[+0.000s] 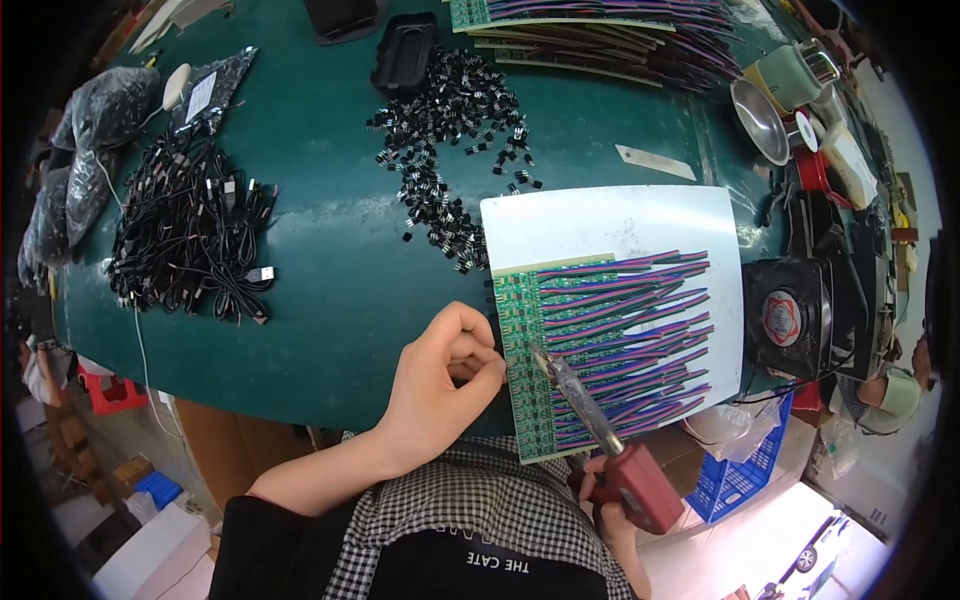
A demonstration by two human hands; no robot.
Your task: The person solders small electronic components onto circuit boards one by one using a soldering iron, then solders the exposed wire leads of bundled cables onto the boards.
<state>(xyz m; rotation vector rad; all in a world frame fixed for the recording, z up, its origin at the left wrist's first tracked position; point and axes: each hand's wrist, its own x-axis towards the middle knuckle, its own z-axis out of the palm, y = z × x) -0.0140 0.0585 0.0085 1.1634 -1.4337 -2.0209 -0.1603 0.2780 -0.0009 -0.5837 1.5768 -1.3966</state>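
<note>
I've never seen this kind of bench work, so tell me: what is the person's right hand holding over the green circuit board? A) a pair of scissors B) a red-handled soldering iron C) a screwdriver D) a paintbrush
B: the right hand grips a red-handled soldering iron whose metal tip rests on the green circuit board, beside the left hand.

You're in a black-and-white checked top over a black layer with pale lettering, probably an apron; forearms bare.
</note>
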